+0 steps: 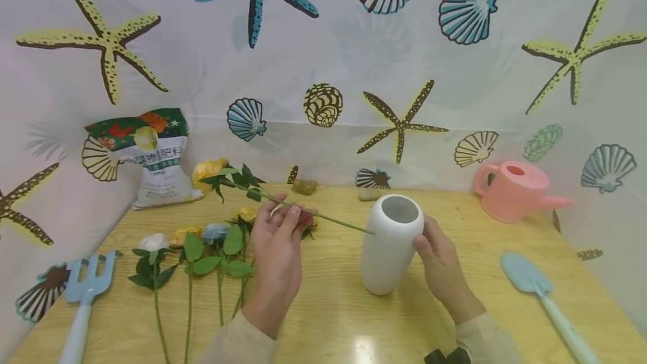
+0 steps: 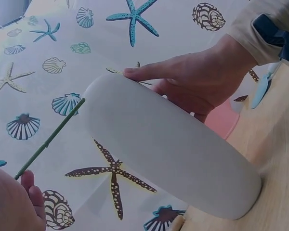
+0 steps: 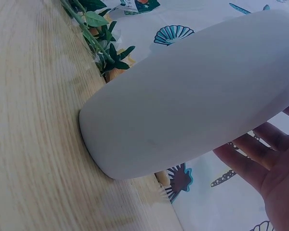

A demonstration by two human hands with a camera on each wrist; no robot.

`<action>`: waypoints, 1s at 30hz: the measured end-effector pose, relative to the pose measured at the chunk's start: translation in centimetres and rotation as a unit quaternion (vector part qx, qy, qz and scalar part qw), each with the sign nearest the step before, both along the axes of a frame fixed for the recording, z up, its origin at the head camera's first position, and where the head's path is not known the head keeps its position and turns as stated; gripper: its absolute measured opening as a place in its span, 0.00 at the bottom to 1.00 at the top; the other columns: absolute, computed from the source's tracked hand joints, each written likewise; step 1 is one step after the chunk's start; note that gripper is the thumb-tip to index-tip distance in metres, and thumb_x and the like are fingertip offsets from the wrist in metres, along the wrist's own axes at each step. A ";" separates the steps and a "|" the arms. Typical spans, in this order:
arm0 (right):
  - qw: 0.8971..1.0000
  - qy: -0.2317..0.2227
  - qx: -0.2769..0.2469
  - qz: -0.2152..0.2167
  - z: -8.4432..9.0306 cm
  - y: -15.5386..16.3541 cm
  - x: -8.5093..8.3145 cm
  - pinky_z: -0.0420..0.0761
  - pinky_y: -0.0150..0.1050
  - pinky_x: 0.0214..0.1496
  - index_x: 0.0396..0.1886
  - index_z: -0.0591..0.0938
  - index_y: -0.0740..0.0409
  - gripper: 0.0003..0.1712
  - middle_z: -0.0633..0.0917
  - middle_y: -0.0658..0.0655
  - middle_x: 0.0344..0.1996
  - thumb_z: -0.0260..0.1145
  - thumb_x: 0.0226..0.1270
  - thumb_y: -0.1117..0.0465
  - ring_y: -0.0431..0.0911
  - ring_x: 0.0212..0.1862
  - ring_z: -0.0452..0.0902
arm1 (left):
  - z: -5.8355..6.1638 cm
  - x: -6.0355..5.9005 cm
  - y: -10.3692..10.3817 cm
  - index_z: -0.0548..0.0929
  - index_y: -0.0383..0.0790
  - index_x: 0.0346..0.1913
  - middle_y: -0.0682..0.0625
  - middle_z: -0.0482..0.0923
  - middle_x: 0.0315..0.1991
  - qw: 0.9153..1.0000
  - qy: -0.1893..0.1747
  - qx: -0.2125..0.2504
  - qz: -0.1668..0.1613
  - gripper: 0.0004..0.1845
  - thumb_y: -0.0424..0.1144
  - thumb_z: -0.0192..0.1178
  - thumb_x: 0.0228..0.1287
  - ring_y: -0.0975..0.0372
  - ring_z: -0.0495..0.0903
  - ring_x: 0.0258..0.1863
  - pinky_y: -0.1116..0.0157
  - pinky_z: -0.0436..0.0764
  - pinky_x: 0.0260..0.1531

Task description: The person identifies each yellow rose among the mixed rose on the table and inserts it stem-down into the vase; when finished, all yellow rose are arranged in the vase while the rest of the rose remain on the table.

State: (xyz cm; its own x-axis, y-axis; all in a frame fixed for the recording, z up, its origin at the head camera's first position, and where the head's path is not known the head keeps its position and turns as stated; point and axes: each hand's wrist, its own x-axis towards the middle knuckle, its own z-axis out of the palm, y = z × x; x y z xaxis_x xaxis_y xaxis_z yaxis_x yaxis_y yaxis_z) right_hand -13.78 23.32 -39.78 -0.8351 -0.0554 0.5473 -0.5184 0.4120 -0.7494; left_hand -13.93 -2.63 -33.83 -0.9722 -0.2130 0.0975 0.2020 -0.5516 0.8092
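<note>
A white vase (image 1: 389, 251) stands on the wooden table (image 1: 328, 313), tilted slightly to the right. My right hand (image 1: 440, 257) holds its right side, thumb on the front and fingers behind. In the right wrist view the vase (image 3: 192, 96) fills the frame with the fingers (image 3: 269, 163) along its far side. My left hand (image 1: 290, 215) pinches the green stem (image 1: 333, 220) of a yellow rose (image 1: 208, 171), held nearly level. The stem's cut end touches the vase's left shoulder, below the mouth. The left wrist view shows the stem (image 2: 50, 139) meeting the vase (image 2: 168, 144).
Several artificial flowers (image 1: 202, 240) lie left of my left hand. At the back left is a fertilizer bag (image 1: 151, 156), with a blue hand rake (image 1: 83, 291) at the front left. A pink watering can (image 1: 513, 190) and a blue trowel (image 1: 536, 285) lie at the right. Two small stones (image 1: 304, 186) lie by the backdrop.
</note>
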 end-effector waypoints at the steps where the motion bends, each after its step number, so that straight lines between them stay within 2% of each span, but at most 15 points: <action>1: 1.000 -0.001 0.002 -0.001 0.0 0.0 0.0 0.70 0.20 0.63 0.67 0.74 0.63 0.26 0.81 0.43 0.59 0.48 0.83 0.50 0.27 0.63 0.72 | 0.3 -0.2 0.1 0.69 0.38 0.60 0.51 0.78 0.37 1.000 0.009 0.006 0.005 0.13 0.27 0.50 0.77 0.59 0.85 0.38 0.64 0.84 0.48; 6: 1.000 -0.006 0.011 -0.008 0.1 0.0 -0.1 0.69 0.20 0.62 0.67 0.74 0.61 0.26 0.81 0.65 0.60 0.48 0.83 0.48 0.27 0.62 0.72 | 2.2 -1.0 0.7 0.69 0.38 0.61 0.48 0.76 0.38 0.998 0.054 0.012 0.027 0.15 0.26 0.51 0.76 0.57 0.86 0.40 0.64 0.83 0.47; 10: 1.000 -0.006 0.010 -0.008 0.2 0.0 -0.1 0.70 0.21 0.62 0.67 0.75 0.59 0.26 0.82 0.62 0.59 0.48 0.83 0.48 0.28 0.62 0.73 | 3.4 -1.7 1.6 0.69 0.37 0.62 0.49 0.76 0.38 0.996 0.082 0.000 0.042 0.17 0.25 0.51 0.75 0.59 0.86 0.37 0.65 0.83 0.45; 13: 1.000 -0.008 0.009 -0.007 0.2 0.0 -0.1 0.70 0.22 0.62 0.67 0.75 0.59 0.26 0.82 0.60 0.59 0.48 0.83 0.47 0.29 0.62 0.73 | 3.8 -2.2 2.5 0.70 0.36 0.62 0.51 0.76 0.37 0.994 0.097 -0.014 0.046 0.17 0.25 0.52 0.74 0.62 0.86 0.36 0.66 0.82 0.44; 21: 1.000 0.000 0.006 -0.002 0.3 0.0 -0.1 0.71 0.22 0.62 0.67 0.75 0.60 0.27 0.82 0.65 0.58 0.49 0.83 0.47 0.29 0.62 0.73 | 3.8 -2.8 4.6 0.72 0.34 0.64 0.52 0.75 0.38 0.990 0.117 -0.072 0.034 0.19 0.24 0.54 0.73 0.64 0.85 0.35 0.69 0.81 0.41; 30: 1.000 0.001 0.003 -0.002 0.3 -0.1 -0.1 0.70 0.21 0.63 0.67 0.75 0.60 0.27 0.82 0.64 0.60 0.49 0.83 0.47 0.27 0.62 0.72 | 3.2 -3.0 6.2 0.75 0.33 0.65 0.44 0.77 0.41 0.979 0.128 -0.156 0.011 0.22 0.24 0.59 0.70 0.63 0.83 0.37 0.71 0.83 0.41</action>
State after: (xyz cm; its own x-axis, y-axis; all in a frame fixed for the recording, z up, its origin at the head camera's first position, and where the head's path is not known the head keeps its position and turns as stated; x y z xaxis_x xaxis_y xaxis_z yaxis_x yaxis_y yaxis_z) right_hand -13.84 23.24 -39.49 -0.8344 -0.0562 0.5483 -0.5182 0.4188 -0.7457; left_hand -16.93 3.57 -30.68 -0.9033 -0.1541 0.4003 0.4285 -0.2781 0.8597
